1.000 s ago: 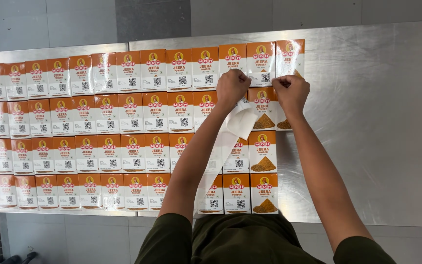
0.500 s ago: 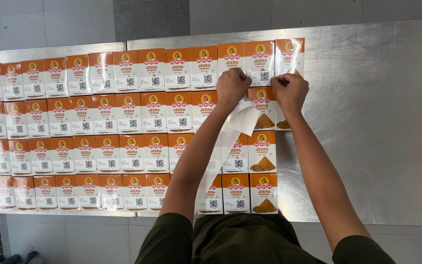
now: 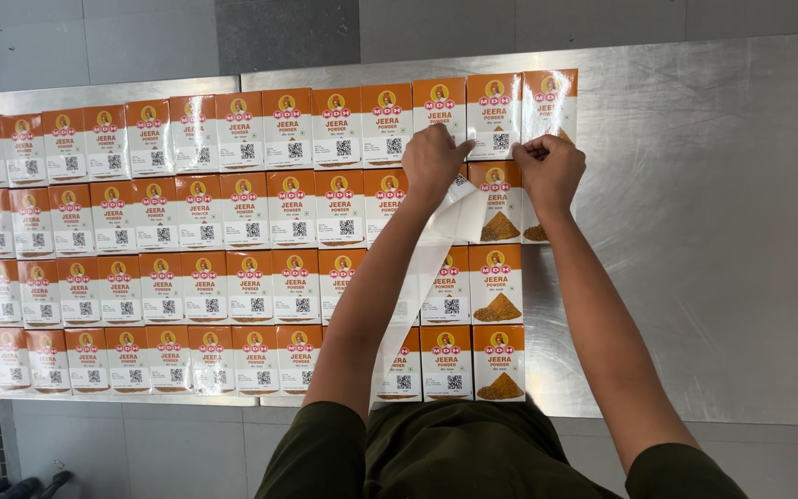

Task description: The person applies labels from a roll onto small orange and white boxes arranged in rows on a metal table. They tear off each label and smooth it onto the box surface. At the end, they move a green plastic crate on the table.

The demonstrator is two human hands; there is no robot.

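Orange and white cartons (image 3: 233, 245) cover the steel table (image 3: 713, 231) in four long rows, packed edge to edge so they form one flat sheet of boxes. Taking the table's upper right corner as the mark, the rows start far to its left, running off the left edge of the view, and stop well short of it, leaving bare metal on that side. Most of the cartons show the face with an orange band on top, a small round emblem and a dark square code on white below. Nearer that corner, the last column shows a different face, orange with a picture of a heap of brown powder (image 3: 500, 227).

The left hand (image 3: 433, 164) lies closed over the seam between the top row and the second one, its fingers pinching the upper end of a thin clear strip of film (image 3: 436, 242), which looks like tape or wrap. The strip trails down from that hand, away from the corner, across the lower rows toward the person's body; it seems to be held taut so it lies straight over the boxes. The right hand (image 3: 550, 169), closest to the corner, is curled shut beside the last carton (image 3: 550, 103) of the top row, gripping what appears to be the other edge of the same film. That end carton shines as if already covered.
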